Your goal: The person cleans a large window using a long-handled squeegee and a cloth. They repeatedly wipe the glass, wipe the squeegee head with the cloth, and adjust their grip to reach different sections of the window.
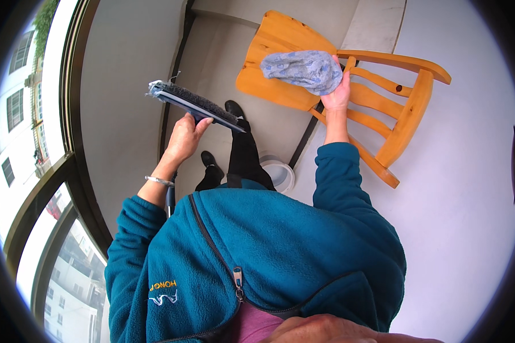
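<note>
My left hand (184, 136) grips the handle of a window squeegee (197, 107), just below its head. A dark, shaggy scrubber pad runs along the upper side of that head, with a pale blade strip on the near side and frayed fibres at its left end. The rest of the handle passes behind my forearm. A crumpled grey-blue patterned cloth (302, 70) lies over my right hand (338, 95), hiding most of the fingers. Beneath and beyond it in view is a wooden chair (279, 36) with a broad seat and a slatted back.
To the left is a dark-framed window (75, 167), with buildings outside. A white bucket (285, 171) stands on the tiled floor (206, 55) beside my legs. White walls (446, 214) bound the space on the right, and a low pale wall (131, 64) rises below the window.
</note>
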Motion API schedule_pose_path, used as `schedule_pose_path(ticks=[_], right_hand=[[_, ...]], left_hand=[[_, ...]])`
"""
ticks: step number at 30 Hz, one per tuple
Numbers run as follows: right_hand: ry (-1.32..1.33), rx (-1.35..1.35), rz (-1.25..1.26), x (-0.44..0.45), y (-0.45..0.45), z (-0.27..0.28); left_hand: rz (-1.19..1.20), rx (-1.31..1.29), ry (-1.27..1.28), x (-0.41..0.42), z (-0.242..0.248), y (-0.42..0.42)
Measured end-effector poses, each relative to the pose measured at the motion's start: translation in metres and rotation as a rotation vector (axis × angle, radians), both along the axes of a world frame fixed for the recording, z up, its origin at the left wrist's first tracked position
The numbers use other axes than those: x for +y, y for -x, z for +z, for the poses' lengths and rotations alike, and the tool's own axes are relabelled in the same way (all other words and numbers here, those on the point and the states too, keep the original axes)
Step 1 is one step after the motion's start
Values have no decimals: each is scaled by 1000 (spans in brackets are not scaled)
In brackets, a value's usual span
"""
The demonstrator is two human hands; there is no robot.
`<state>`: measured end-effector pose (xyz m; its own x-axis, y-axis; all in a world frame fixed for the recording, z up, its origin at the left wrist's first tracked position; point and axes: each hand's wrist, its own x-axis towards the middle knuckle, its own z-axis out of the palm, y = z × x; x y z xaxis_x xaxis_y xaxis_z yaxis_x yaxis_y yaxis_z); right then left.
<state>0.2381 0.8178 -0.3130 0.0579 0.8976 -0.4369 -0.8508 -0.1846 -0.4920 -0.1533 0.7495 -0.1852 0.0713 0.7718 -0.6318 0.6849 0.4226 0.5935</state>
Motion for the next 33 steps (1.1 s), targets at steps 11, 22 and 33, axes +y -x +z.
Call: schedule_pose_path(ticks=[11,22,33], right_hand=[[511,-702,-19,-26,-64,-99],[235,-331,-119,-35,-42,-59],[488,-947,670,-75,-1,-94]], left_hand=[[29,-11,-22,-9,-8,0],[8,-24,-4,-7,-13,-9],[430,-589,294,-5,10,16]])
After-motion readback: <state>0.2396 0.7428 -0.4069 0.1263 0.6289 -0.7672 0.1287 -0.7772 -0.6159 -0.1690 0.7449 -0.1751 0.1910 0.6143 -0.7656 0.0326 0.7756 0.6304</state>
